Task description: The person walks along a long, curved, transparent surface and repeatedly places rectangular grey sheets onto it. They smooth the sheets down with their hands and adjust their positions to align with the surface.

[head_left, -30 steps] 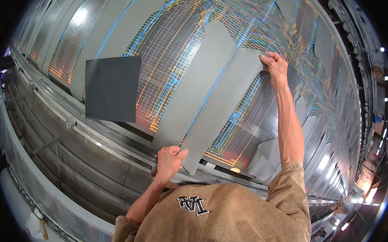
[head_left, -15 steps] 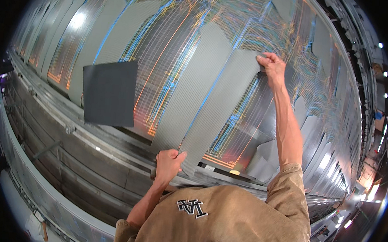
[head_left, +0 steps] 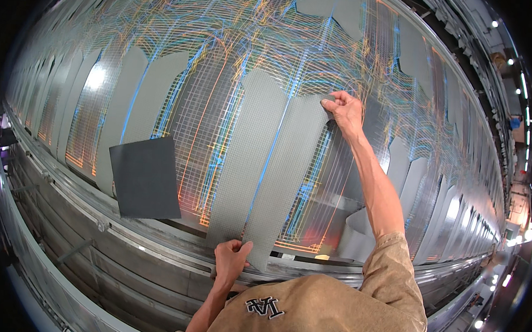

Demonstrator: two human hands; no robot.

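A long grey textured sheet (head_left: pixel 289 173) lies lengthwise across a shiny surface covered with coloured light lines. At its far right corner, my right hand (head_left: pixel 344 113) is closed, pinching the edge between thumb and fingers. My left hand (head_left: pixel 231 262) is closed at the sheet's near end, its thumb against the left edge. Directly to the left, a similar grey sheet (head_left: pixel 243 147) runs alongside, a blue line showing along the seam. Something small and dark (head_left: pixel 330 125) shows just under my right hand; its kind cannot be made out.
A dark grey square panel (head_left: pixel 145 177) rests to the left, partly over the near edge. More grey sheets (head_left: pixel 117 100) lie further left, and a curled grey piece (head_left: pixel 358 235) sits at the right. A metal rail (head_left: pixel 103 225) runs along the near side.
The whole view has shifted and turned, so sheets and panel appear lower. Both hands keep their hold at the same ends of the grey sheet.
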